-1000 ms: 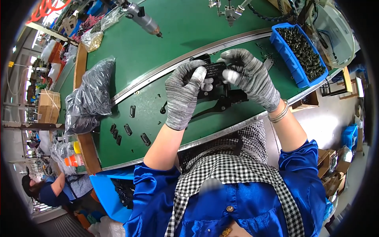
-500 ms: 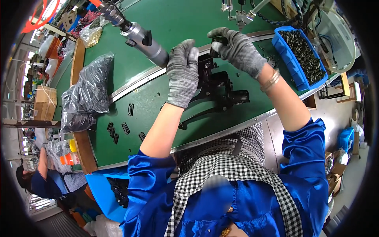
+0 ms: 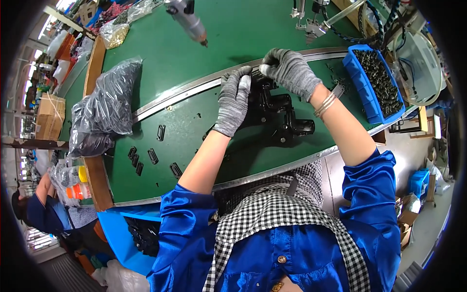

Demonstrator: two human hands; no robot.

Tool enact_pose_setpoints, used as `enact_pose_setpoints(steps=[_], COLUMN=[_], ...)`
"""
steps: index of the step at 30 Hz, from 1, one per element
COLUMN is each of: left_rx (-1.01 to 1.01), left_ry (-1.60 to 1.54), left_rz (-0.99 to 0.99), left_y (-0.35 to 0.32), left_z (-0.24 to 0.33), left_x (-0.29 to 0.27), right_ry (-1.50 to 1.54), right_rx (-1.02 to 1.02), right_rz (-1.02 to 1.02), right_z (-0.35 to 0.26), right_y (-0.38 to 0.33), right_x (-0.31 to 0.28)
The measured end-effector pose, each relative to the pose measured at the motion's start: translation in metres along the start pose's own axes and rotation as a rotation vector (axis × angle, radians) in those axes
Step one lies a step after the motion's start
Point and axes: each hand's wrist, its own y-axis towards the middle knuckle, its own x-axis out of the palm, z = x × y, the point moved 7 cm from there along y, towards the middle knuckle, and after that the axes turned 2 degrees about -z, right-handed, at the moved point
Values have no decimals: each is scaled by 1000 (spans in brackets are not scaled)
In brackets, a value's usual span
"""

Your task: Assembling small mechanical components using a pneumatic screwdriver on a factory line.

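Observation:
Both my hands wear grey knit gloves and meet over the green bench at its metal rail. My left hand is closed on the end of a black lever assembly, which its fingers partly hide. Beside it, my right hand has its fingers curled in a pinch at the same end; what lies between the fingertips is hidden. Close below the hands lie more black lever assemblies, with rounded housings towards the right. Their left side is covered by my left hand and forearm.
A power screwdriver hangs beyond the hands. To the right stands a blue bin of dark screws; metal fixture behind. Several small black oblong plates lie left, near a grey plastic bag. Another person is far left.
The power screwdriver has moved up and away from my left hand. My right hand has lowered the black piece it held towards the lever assembly. The lever assemblies have shifted slightly.

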Motion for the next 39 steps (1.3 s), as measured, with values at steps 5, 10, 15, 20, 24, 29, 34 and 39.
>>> enact_pose_setpoints(steps=[5,10,15,20,24,29,34,39], left_rx=[-22,-216,-55,-182,-206,-295,-229,28], left_ry=[-101,-181,298,1196,1189,973,469,438], left_rz=[2,4,99,214,58,6,185,-45], left_y=[-3,-5,-46,-98,-107,-107,-117,-99], left_z=[-2,-11,6,-13,-34,-47,-6,108], left_x=[2,-5,-82,-204,-232,-256,-208,-91], right_ry=[-18,-29,78,-27,65,275,-403,-532], right_rx=[-48,-122,62,42,227,64,-254,-219], right_rz=[-66,-85,87,196,245,16,7,-104], right_z=[-3,-16,-2,91,93,143,105,113], right_y=[-5,-7,-34,-60,-87,-86,-98,-94], right_x=[4,7,-34,-73,-95,-91,-83,-71])
